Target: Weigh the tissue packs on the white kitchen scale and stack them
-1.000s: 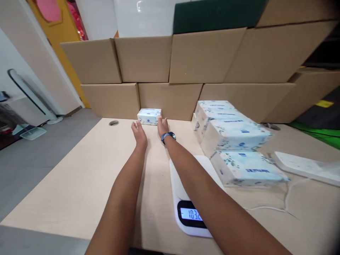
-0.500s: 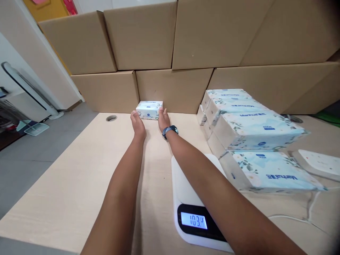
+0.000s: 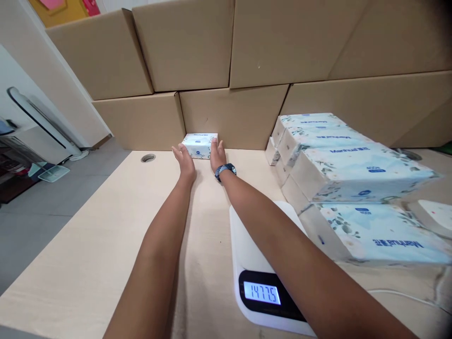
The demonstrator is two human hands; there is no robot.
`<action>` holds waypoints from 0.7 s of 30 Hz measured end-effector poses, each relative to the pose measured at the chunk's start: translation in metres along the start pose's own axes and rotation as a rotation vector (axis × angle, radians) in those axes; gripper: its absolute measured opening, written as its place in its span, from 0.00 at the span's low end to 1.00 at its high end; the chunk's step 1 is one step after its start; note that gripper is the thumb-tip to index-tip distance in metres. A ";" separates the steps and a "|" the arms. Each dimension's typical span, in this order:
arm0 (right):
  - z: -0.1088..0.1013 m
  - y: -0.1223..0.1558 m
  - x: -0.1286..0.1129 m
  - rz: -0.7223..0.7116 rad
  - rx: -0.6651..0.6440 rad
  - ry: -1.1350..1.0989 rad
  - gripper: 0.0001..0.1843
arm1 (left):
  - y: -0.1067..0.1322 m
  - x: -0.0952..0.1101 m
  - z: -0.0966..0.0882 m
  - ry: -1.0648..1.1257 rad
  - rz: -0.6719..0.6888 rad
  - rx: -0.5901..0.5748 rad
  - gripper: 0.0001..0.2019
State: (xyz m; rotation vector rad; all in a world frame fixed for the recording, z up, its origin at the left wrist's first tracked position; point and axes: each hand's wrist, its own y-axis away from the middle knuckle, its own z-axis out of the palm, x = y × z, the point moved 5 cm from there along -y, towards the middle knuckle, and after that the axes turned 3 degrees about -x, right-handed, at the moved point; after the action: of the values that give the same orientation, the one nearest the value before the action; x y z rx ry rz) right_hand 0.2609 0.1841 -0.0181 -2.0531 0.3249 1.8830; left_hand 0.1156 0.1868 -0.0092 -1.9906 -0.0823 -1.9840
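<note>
Against the cardboard at the far edge of the table sits a small tissue pack (image 3: pixel 198 147), white and pale blue with a leaf print. My left hand (image 3: pixel 185 162) presses on its left side, the fingers somewhat spread. My right hand (image 3: pixel 217 157), with a dark patterned band on the wrist, grips the right side. The pack is between both hands. Below my right forearm lies a white kitchen scale (image 3: pixel 247 235), its lit display reading 1477.5. Part of the scale is hidden by that forearm. Larger tissue packs (image 3: pixel 363 169) are stacked to the right.
Several cardboard boxes (image 3: pixel 205 42) form a wall behind the table (image 3: pixel 106 235). A round cable hole (image 3: pixel 148 158) is at the back left. A white device (image 3: pixel 436 214) and a white cable (image 3: pixel 399 293) lie at the right. Grey floor (image 3: pixel 70 188) shows on the left.
The scale's display has gone from about 103.4 to 1477.5. My left fingers have spread a little. The view has shifted slightly; the small pack stays at the cardboard.
</note>
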 end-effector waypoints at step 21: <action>-0.005 0.001 0.008 0.000 0.153 -0.047 0.50 | 0.015 0.009 -0.009 -0.329 0.032 0.142 0.24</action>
State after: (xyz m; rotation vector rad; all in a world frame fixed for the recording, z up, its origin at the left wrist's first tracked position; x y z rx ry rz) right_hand 0.2660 0.1811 -0.0254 -1.9065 0.4429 1.8421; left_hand 0.1112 0.1687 -0.0035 -2.1874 -0.2579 -1.5679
